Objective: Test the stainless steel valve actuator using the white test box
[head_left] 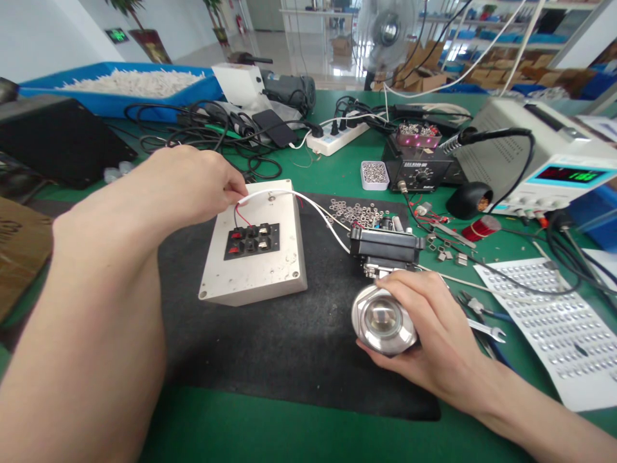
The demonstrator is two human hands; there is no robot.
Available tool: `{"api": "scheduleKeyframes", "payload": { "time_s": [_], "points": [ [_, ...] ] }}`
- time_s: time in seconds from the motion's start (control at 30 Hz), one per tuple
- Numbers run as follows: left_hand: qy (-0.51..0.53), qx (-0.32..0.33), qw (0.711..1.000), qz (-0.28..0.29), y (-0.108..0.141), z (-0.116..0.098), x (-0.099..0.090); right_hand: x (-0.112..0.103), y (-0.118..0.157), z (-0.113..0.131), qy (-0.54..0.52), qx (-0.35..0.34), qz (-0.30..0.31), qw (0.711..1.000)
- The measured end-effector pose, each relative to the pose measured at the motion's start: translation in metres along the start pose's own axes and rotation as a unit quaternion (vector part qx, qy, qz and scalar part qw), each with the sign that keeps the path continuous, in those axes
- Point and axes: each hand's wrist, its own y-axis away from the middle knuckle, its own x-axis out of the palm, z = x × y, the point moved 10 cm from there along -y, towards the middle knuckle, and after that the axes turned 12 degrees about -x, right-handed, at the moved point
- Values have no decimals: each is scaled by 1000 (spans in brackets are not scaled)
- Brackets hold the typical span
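Note:
Pinched near the far left corner of a white box, my left hand holds the end of a white cable. Red and dark thin wires run from that end to a black terminal block on the box. The cable arcs right to a black actuator joined to a round metal valve with a glass-like centre. My right hand is wrapped round the valve's right side. Box and valve are over a black mat.
Loose nuts lie behind the actuator. Pliers, a wrench and a sheet of small parts lie at right. Behind stand a soldering station, power supply, power strip and blue tray.

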Motion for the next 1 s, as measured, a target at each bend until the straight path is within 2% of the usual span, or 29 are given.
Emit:
{"api": "scheduleKeyframes", "payload": {
  "time_s": [0.17,0.7,0.83,1.0],
  "points": [
    [9,-13,1000,12,0,3,2,-1,-1,0,-1,-1,-1,1000],
    [2,23,999,-22,-2,3,2,0,-1,1,7,0,9,1000],
    [18,15,1000,-12,-2,5,4,0,-1,1,7,-2,7,1000],
    [-2,18,1000,-23,0,1,-2,0,-1,3,11,-7,8,1000]
  ]
}}
